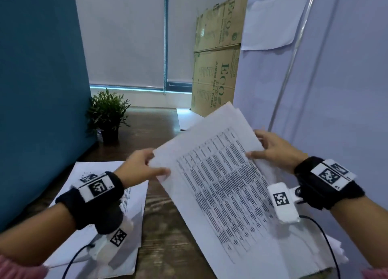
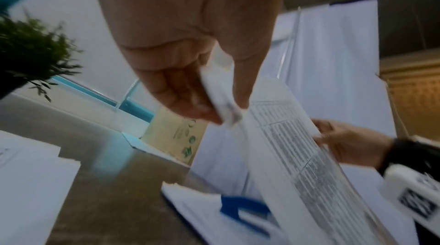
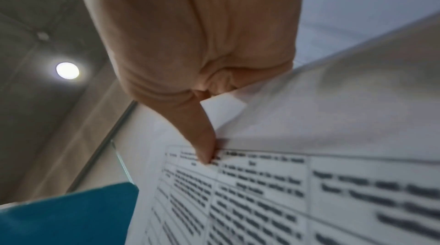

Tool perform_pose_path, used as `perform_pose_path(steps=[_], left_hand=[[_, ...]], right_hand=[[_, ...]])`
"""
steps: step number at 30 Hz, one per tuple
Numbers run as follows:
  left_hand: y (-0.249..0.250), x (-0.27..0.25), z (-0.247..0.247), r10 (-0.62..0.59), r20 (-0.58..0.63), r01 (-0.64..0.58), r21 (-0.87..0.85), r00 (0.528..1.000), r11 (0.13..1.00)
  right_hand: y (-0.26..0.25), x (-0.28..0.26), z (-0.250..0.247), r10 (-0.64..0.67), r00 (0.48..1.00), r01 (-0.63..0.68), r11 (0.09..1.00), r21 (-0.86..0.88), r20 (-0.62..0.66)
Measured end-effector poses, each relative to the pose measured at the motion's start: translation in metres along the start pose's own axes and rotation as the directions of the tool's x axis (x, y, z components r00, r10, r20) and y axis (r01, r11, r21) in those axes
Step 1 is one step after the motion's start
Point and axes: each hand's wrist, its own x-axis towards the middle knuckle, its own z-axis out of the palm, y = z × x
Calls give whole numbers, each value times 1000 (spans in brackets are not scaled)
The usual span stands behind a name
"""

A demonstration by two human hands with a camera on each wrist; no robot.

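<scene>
- Left hand (image 1: 139, 166) pinches the left edge of the printed sheets (image 1: 220, 186), thumb on top.
- Right hand (image 1: 275, 149) pinches the right edge.
- At least two sheets, tilted above the table (image 1: 165, 215).
- One potted plant (image 1: 108, 115), two cardboard boxes (image 1: 216, 79).

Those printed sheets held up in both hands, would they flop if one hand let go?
Probably floppy: the printed sheets curve between the left hand and right hand. Likely light, since fingertip pinches carry them. They may fan apart; top edges look offset.
</scene>
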Motion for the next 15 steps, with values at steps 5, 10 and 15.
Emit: perform_pose_path(steps=[5,10,15], left_hand=[[40,-12,-15,135,-77,-152,-300,988,942],[87,-16,-7,266,-227,-323,-268,937,908],[92,-13,-8,321,-306,-388,-189,896,902]], right_hand=[[-31,-7,-16,-128,961,195,942,274,-245],[-63,-12,3,-129,891,322,855,407,-435],[-73,-16,21,-139,845,346,879,329,-516]])
